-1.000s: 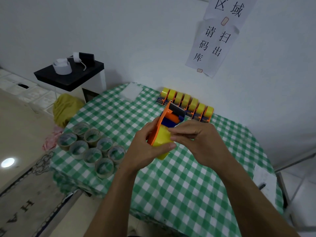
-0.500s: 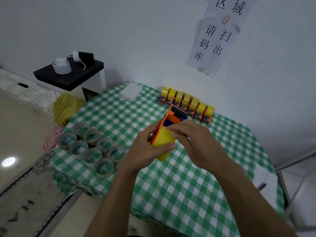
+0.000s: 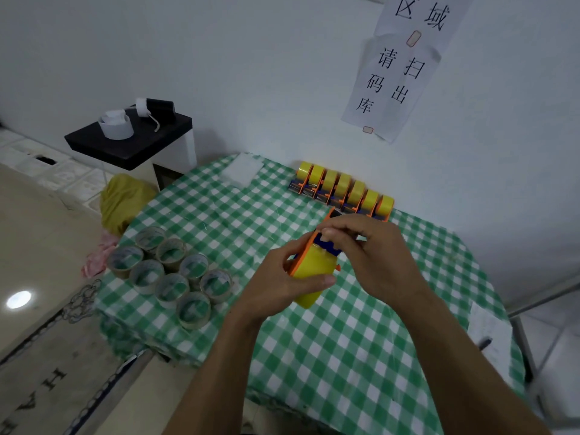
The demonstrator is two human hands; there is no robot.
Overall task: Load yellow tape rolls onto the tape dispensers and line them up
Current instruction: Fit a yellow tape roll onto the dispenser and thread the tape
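Plainly, the yellow tape roll (image 3: 314,273) sits in the dispenser (image 3: 302,255), held above the worktop (image 3: 345,356). The left hand (image 3: 276,288) wraps both, thumb across the roll; the right hand (image 3: 376,262) pinches the dispenser's blue front. Probably light and stiff. The glossy roll may slip, so hold the frame.

An orange plastic tape dispenser (image 3: 302,256), yellow tape roll (image 3: 314,272) mounted, tilts in mid-air; seven loaded dispensers (image 3: 343,190) stand in a row beyond.

Left hand (image 3: 276,284) and right hand (image 3: 383,262): both bare. Left forearm (image 3: 219,372) and right forearm (image 3: 455,356) are uncovered as far down as visible. Nails short and plain, left thumbnail (image 3: 329,280) clearest.
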